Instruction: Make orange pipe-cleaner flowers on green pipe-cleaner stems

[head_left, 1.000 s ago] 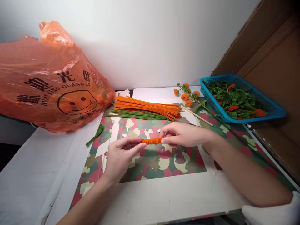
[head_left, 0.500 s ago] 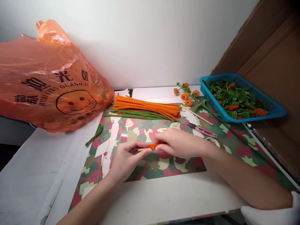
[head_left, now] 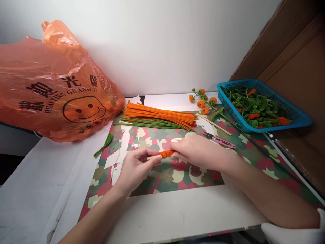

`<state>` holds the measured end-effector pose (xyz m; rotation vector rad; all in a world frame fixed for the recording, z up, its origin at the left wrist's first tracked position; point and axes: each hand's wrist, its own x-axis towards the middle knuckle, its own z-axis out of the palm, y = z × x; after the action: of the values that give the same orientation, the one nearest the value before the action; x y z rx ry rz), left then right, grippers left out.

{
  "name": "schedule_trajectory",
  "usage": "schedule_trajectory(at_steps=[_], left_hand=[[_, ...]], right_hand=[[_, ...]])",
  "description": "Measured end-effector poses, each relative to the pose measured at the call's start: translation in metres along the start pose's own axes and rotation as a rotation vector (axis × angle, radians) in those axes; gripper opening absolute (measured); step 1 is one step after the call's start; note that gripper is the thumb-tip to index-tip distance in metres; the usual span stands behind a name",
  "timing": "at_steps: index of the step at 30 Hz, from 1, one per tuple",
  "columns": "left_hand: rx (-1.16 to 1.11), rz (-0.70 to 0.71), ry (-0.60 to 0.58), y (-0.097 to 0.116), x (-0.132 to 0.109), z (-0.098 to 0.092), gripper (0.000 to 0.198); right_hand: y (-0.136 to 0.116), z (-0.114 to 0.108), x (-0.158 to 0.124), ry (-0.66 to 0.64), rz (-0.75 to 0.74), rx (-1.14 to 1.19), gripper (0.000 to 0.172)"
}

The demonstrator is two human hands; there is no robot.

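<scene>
Between my two hands lies a thin wooden stick (head_left: 150, 158) with an orange pipe cleaner (head_left: 166, 154) coiled around it. My left hand (head_left: 139, 166) pinches the stick and the coil's left end between thumb and fingers. At the coil's right end, my right hand (head_left: 194, 150) is closed, its fingertips on the orange pipe cleaner. Those fingers hide the stick's far end. Behind my hands lie a bundle of orange pipe cleaners (head_left: 159, 113) and several green pipe cleaners (head_left: 154, 122).
Pink-handled scissors (head_left: 223, 142) and another wooden stick (head_left: 215, 125) lie right of the bundle. Orange pipe-cleaner flowers (head_left: 201, 103) rest behind them. A blue basket (head_left: 281, 128) holds green and orange pieces. At left stand an orange plastic bag (head_left: 76, 67) and a twisted green piece (head_left: 104, 145).
My right hand has shifted slightly right and up, turning so its knuckles face me more. More of the orange coil shows between my hands.
</scene>
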<state>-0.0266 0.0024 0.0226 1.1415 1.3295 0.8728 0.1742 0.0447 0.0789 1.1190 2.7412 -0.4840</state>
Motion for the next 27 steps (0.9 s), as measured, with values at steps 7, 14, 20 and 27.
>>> schedule_trajectory(at_steps=[7, 14, 20, 27], left_hand=[[0.023, -0.090, -0.088, 0.008, 0.002, -0.003, 0.028], [0.288, 0.096, -0.226, 0.005, -0.003, -0.002, 0.024], [0.649, 0.537, -0.186, -0.004, -0.002, -0.003, 0.009], [0.701, 0.761, -0.087, -0.010, -0.002, 0.001, 0.014]], right_hand=[[0.002, 0.000, 0.000, 0.005, 0.060, -0.120, 0.025], [0.019, 0.000, -0.003, 0.008, -0.024, 0.158, 0.025], [0.034, 0.006, 0.000, -0.104, -0.070, 0.371, 0.033], [0.034, 0.001, 0.000, -0.164, -0.072, 0.544, 0.028]])
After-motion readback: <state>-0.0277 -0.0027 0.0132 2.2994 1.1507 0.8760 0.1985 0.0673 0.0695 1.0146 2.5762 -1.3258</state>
